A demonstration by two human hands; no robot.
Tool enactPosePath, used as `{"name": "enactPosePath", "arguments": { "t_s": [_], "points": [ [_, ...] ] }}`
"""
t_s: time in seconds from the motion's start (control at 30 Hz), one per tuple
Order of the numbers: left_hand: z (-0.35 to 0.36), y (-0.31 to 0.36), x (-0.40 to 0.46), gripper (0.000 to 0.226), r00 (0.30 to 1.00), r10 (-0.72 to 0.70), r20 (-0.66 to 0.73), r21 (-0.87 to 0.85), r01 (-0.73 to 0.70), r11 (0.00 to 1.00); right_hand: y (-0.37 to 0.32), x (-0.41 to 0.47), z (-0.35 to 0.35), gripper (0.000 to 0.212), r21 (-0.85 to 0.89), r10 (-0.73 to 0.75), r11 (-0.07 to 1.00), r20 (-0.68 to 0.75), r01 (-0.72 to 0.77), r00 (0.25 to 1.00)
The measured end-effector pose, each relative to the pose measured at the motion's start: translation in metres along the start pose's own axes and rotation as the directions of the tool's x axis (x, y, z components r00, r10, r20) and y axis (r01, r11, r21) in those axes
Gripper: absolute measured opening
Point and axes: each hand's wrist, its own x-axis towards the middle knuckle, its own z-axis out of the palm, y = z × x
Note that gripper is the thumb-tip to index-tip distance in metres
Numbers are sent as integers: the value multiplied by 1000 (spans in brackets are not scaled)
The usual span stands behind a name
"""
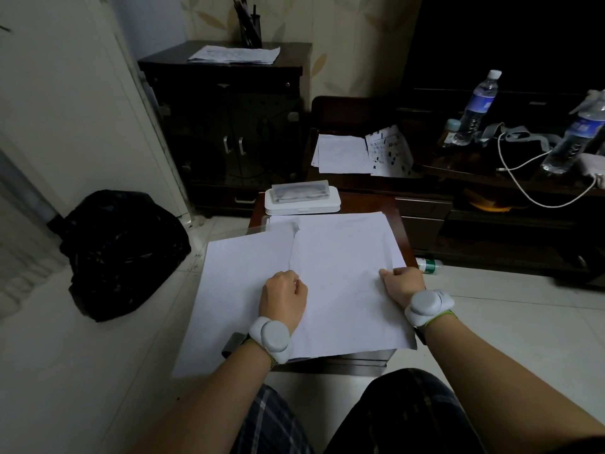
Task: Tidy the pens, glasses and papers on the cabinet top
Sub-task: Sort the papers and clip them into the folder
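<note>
Meanwhile, pens (246,14) (dark) inside holder (251,33)

So the little dark wooden table (389,204) in front of my knees is almost buried under big white sheets of paper (340,257), which hang off its left and near edges. At the far end sits a white glasses case (301,199), just past the sheets. Over by the wall, the dark cabinet (226,93) has another stack of papers (234,55) on top, with a pen holder (250,32) right behind it.
</note>
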Motion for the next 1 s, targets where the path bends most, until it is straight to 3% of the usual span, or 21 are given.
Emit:
{"name": "enactPosePath", "arguments": {
  "t_s": [0.43,0.67,1.0],
  "points": [
    [-1,-1,-3,20,998,65,8,-17,-65,998,1,-5,4,40,-10,-132,991,10,132,991],
    [-4,2,-5,30,995,94,20,-8,-94,996,-5,-10,12,38,44,-121,992,20,120,992],
    [-8,7,3,25,996,83,17,25,-84,996,-9,-11,21,51,2,-79,997,-69,79,994]
  ]
}}
